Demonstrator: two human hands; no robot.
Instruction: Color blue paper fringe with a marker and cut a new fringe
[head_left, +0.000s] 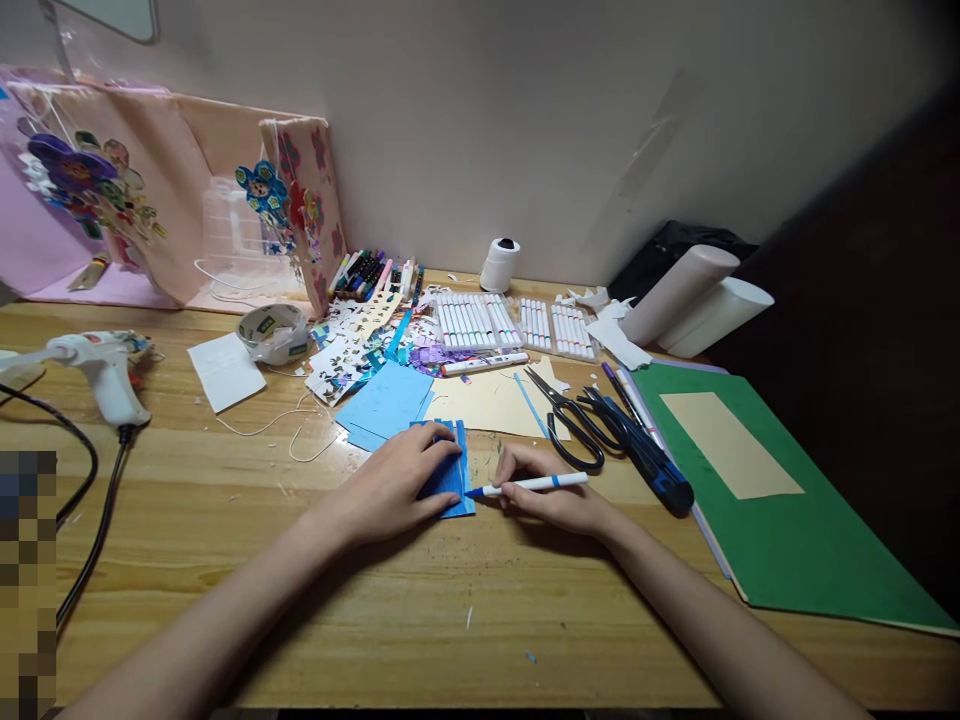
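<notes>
A small piece of blue paper (442, 485) lies on the wooden table, coloured in darker blue strokes with a lighter strip along its right side. My left hand (409, 475) rests over its left part, fingers spread and pressing it down. In my right hand (551, 490) is a white marker (536, 484) with a blue band, gripped between thumb and fingers. The marker's blue tip meets the paper near its right edge. Behind the paper are light blue sheets (386, 400) and a cream sheet (480, 395). Black-handled scissors (577, 430) lie just beyond my right hand.
On the left sit a hot glue gun (105, 375) with its cord and a tape roll (271, 332). Marker sets (472, 322), paper scraps (345, 350) and a thread spool (500, 265) are at the back. A green board (787, 540) lies at right, beside paper rolls (679, 295).
</notes>
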